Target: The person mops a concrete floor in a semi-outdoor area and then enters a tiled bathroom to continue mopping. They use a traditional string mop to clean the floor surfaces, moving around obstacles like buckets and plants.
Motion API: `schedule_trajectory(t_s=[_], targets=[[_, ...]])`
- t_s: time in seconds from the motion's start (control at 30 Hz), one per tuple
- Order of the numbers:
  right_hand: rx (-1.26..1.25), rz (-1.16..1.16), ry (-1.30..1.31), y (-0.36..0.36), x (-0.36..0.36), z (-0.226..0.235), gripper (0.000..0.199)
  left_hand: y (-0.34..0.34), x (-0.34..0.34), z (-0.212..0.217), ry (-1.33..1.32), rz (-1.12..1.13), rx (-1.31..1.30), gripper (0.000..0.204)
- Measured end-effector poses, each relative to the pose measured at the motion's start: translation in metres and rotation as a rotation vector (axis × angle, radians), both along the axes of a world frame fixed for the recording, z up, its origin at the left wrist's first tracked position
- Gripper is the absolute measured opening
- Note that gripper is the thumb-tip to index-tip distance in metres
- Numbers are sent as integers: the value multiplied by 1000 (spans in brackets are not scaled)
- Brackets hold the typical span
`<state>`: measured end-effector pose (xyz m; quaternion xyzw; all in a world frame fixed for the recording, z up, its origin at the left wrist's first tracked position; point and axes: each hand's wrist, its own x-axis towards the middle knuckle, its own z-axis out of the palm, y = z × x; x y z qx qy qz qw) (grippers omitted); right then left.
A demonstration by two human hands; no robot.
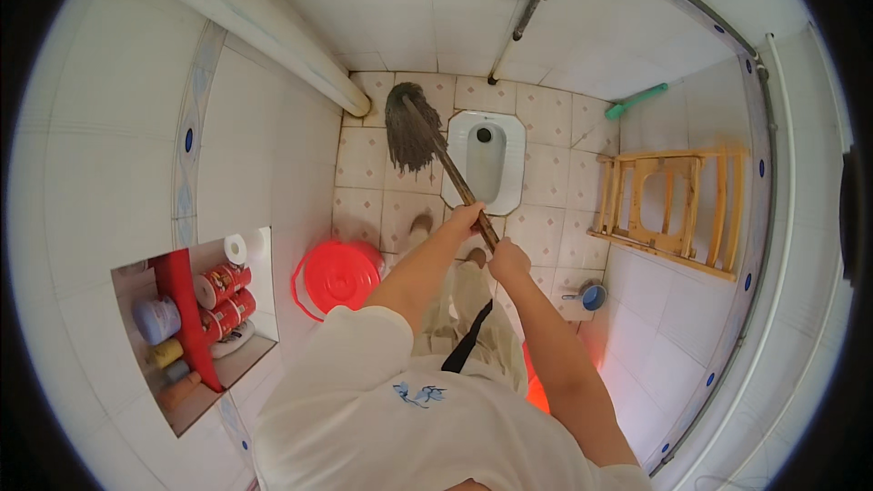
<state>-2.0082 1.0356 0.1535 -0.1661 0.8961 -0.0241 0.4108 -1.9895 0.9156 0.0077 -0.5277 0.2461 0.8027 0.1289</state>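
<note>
A mop (pixel 452 173) with a dark wooden handle slants from my body toward the far left. Its grey-brown string head (pixel 412 138) rests on the tiled floor, left of a white squat toilet (pixel 512 141). My left hand (pixel 467 218) is wrapped round the middle of the handle, over the near edge of the toilet. Closer to me and a little to the right, my right hand (pixel 509 260) is closed round the handle near its upper end.
A red lidded bucket (pixel 342 276) stands at my left, below a wall niche with toilet rolls (pixel 220 286). At right, a folded wooden frame (pixel 668 205) leans against the wall, with a blue dipper (pixel 593 296) nearby. A green brush (pixel 637 102) is at the far right; a thick pipe (pixel 300 50) runs far left.
</note>
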Motion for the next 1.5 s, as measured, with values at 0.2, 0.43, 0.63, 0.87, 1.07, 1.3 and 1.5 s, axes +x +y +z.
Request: schedule_trajectory(t_s=[0.2, 0.43, 0.63, 0.87, 1.07, 1.3, 1.5], targets=[[39, -1, 52, -45, -15, 30, 14, -76, -48, -45, -149, 203, -12, 18], [-12, -25, 92, -2, -13, 53, 17, -66, -51, -31, -234, 49, 31, 23], [-85, -24, 80, 31, -9, 97, 20, -61, -43, 46, -281, 40, 125, 17], [-179, 12, 124, -15, -31, 82, 19, -131, -51, 18, -62, -28, 20, 21], [-213, 159, 212, -93, -63, 25, 31, -203, -65, 1, -107, -204, -17, 36], [-198, 113, 153, -140, -66, 43, 36, -204, -50, 29, 236, -1323, -1620, 31], [-153, 90, 121, -119, -72, 76, 47, -190, -67, 24, 467, -1329, -1549, 25]])
